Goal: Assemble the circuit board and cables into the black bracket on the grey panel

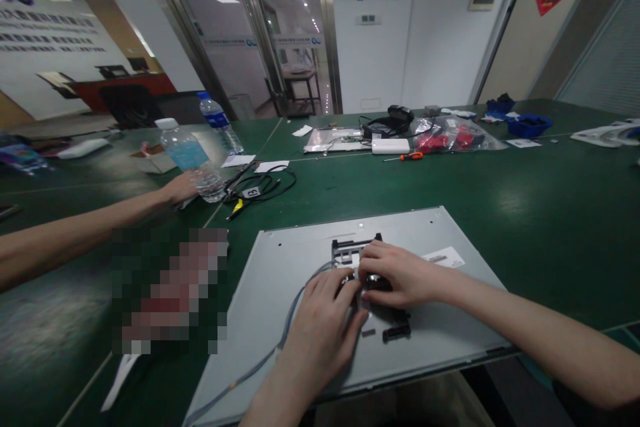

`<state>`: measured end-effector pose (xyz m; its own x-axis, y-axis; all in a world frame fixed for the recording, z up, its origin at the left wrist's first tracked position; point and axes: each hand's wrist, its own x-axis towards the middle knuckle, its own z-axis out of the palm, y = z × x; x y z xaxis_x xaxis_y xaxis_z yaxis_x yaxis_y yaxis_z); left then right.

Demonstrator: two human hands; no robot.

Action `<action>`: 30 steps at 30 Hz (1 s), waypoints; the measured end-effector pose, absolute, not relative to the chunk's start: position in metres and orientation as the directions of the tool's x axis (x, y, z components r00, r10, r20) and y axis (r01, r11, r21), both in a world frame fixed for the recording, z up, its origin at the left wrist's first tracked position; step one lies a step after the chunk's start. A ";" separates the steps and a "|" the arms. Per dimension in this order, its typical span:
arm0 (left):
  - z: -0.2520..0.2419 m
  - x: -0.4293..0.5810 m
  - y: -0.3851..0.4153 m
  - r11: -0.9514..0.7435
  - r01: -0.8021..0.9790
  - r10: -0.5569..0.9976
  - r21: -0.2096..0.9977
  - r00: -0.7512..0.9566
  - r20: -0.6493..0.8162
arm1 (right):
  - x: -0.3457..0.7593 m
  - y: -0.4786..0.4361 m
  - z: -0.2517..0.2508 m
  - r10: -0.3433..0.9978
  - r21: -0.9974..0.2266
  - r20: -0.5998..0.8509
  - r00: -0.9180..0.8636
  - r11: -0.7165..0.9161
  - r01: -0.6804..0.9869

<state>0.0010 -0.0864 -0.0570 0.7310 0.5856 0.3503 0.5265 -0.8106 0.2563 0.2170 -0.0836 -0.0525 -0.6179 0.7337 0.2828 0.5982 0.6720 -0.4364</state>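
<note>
A grey metal panel [300,260] lies flat on the green table in front of me. At its middle sits a small black bracket part [353,247] with dark pieces around it. My left hand [325,320] rests on the panel with its fingers curled against that part. My right hand [400,273] pinches a small dark piece beside the left fingers; I cannot make out what the piece is. A grey cable [287,327] runs from under my left hand toward the panel's near left corner. A loose black clip [397,332] lies just right of my left hand.
Another person's arm [75,233] reaches in from the left and grips a water bottle [193,160]. Black cables [260,187] lie beyond the panel. Further back are a second bottle [217,121], an orange-handled screwdriver [406,157], bagged red parts [445,137] and blue bins [530,125].
</note>
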 end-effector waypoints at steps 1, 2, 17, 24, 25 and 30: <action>-0.057 0.001 -0.086 -0.810 0.526 0.586 0.258 0.732 0.349 | 0.217 -0.084 -0.052 0.733 -0.437 0.284 -0.617 0.672 0.598; -0.057 0.001 -0.086 -0.811 0.524 0.584 0.259 0.732 0.350 | 0.217 -0.084 -0.053 0.733 -0.437 0.284 -0.618 0.672 0.598; -0.059 0.000 -0.086 -0.813 0.521 0.582 0.261 0.732 0.354 | 0.218 -0.084 -0.053 0.729 -0.432 0.279 -0.625 0.676 0.597; -0.059 -0.001 -0.086 -0.812 0.523 0.584 0.260 0.738 0.338 | 0.219 -0.083 -0.054 0.720 -0.419 0.293 -0.629 0.688 0.593; -0.059 -0.001 -0.086 -0.812 0.523 0.584 0.261 0.737 0.340 | 0.219 -0.084 -0.053 0.720 -0.418 0.295 -0.628 0.688 0.593; -0.061 -0.001 -0.085 -0.814 0.520 0.581 0.260 0.741 0.338 | 0.219 -0.084 -0.053 0.718 -0.409 0.298 -0.629 0.691 0.595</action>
